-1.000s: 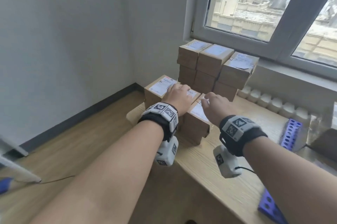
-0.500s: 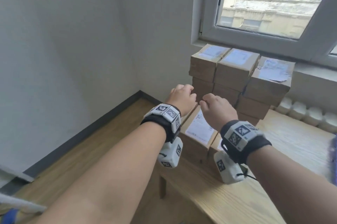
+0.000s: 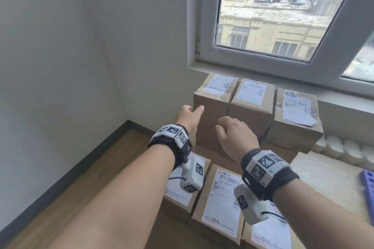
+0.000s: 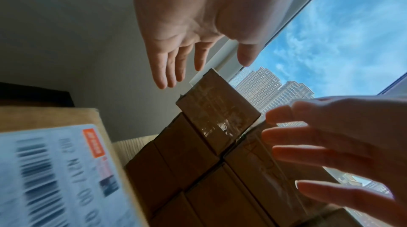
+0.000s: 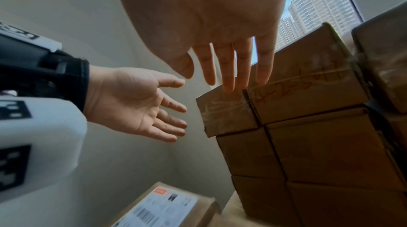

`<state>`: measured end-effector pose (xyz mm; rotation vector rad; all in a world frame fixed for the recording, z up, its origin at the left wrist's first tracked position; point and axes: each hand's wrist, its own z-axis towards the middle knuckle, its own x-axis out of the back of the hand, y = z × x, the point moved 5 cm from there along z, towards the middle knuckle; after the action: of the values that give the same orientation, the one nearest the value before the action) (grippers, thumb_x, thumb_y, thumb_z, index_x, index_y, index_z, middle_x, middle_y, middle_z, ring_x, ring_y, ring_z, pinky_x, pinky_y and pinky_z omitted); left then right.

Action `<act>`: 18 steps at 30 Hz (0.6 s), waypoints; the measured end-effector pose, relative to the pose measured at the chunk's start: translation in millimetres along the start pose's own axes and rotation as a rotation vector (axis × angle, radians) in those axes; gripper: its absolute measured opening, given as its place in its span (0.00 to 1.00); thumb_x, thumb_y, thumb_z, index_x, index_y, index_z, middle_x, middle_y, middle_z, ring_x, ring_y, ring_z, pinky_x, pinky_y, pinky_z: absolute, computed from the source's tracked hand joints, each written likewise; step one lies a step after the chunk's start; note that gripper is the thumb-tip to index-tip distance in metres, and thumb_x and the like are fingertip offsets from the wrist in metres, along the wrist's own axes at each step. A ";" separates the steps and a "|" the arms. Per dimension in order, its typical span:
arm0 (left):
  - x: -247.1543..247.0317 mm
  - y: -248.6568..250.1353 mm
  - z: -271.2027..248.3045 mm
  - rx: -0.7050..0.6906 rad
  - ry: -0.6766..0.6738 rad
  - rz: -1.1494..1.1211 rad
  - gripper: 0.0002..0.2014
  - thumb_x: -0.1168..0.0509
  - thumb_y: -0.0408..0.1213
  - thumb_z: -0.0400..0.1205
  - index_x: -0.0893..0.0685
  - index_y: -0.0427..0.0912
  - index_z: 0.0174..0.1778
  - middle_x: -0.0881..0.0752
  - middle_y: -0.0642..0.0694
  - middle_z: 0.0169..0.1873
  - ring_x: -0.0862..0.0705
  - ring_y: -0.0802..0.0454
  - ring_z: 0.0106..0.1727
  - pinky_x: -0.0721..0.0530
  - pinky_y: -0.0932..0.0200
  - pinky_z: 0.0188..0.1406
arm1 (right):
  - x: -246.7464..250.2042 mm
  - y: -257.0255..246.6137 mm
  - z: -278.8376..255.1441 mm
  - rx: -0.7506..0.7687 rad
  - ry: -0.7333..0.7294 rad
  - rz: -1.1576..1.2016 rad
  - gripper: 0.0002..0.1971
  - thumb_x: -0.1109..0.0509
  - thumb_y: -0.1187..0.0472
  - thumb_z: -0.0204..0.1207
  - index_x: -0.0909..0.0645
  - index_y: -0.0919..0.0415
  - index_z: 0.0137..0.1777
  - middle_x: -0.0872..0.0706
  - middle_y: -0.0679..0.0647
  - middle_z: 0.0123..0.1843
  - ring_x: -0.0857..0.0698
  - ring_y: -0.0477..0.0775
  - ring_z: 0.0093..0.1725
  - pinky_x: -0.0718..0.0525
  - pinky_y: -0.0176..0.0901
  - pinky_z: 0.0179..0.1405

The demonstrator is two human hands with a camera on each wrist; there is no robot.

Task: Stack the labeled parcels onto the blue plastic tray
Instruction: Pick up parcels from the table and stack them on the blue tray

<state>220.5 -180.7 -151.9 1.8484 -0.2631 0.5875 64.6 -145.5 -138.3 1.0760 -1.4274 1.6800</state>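
Labeled cardboard parcels stand stacked against the wall under the window. The top-left parcel (image 3: 212, 102) (image 4: 218, 115) (image 5: 224, 115) is between my hands. My left hand (image 3: 190, 113) (image 4: 198, 53) (image 5: 141, 105) is open beside its left face, fingers straight, holding nothing. My right hand (image 3: 230, 131) (image 5: 229, 60) (image 4: 330, 143) is open in front of it, its straight fingertips at the parcel's upper front edge. Two more labeled parcels (image 3: 222, 202) (image 3: 182, 192) lie flat on the table under my wrists. A sliver of the blue plastic tray (image 3: 367, 186) shows at the far right.
The wooden table (image 3: 323, 175) carries the stack. A white radiator (image 3: 342, 147) runs behind it at the right. The window frame (image 3: 263, 66) sits just above the stack. A white wall is close on the left, with wooden floor (image 3: 81, 177) below.
Both hands lifted off the flat parcels at the table's front and moved up and forward to the stack's top-left parcel. Their fingers have straightened.
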 end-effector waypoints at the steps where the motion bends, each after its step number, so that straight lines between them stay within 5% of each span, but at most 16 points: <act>1: -1.4 -0.3 9.7 0.020 -0.016 -0.025 0.34 0.42 0.56 0.85 0.36 0.39 0.82 0.30 0.41 0.80 0.30 0.44 0.79 0.34 0.51 0.76 | 0.8 -0.2 6.4 -0.009 0.014 0.006 0.19 0.44 0.50 0.84 0.24 0.52 0.71 0.17 0.53 0.64 0.22 0.57 0.66 0.22 0.50 0.60; 10: -10.6 4.2 74.6 0.155 -0.114 -0.268 0.47 0.37 0.65 0.76 0.44 0.42 0.84 0.30 0.41 0.78 0.28 0.39 0.77 0.28 0.37 0.75 | 1.5 -14.4 56.8 -0.055 0.056 0.010 0.24 0.42 0.53 0.85 0.35 0.50 0.81 0.38 0.48 0.85 0.34 0.53 0.80 0.33 0.47 0.76; 18: -32.9 -11.7 118.5 0.234 -0.220 -0.288 0.59 0.39 0.79 0.49 0.25 0.44 0.73 0.17 0.42 0.66 0.18 0.42 0.65 0.21 0.42 0.68 | -10.9 -12.3 71.0 -0.111 0.074 0.018 0.25 0.42 0.52 0.85 0.36 0.48 0.82 0.38 0.44 0.85 0.31 0.50 0.79 0.29 0.48 0.74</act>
<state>229.2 -290.3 -208.4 2.1332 -0.0705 0.2216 91.8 -213.2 -138.7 0.9337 -1.4689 1.6167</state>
